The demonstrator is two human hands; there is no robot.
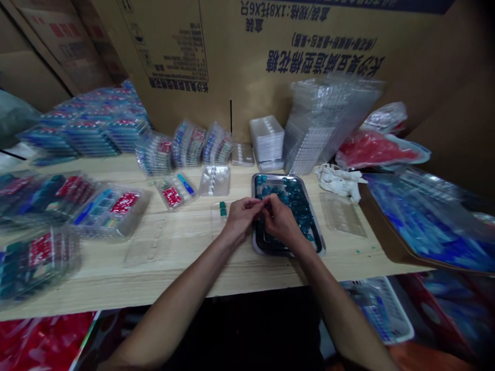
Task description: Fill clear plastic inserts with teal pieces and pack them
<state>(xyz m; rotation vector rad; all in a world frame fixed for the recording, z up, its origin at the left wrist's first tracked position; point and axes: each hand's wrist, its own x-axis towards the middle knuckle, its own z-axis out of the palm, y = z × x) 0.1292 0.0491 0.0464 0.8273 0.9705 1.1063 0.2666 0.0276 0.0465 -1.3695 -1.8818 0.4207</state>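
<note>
A metal tray [319,242] holding many dark teal pieces [296,201] lies on the wooden table. Over its left part my left hand [244,214] and my right hand [279,216] meet at the fingertips. Both hands have their fingers pinched together, and whatever they hold is too small or hidden to name. Just left of my left hand lies a clear plastic case [217,221] with a green piece [223,208] in its upper part. My left forearm covers some of the table beside it.
Stacked clear trays [266,141] and tall clear lids [315,123] stand at the back. Filled cases [106,208] occupy the left. White gloves [340,180] and a carton of blue packets [425,221] are at right. A cardboard box [240,56] rises behind.
</note>
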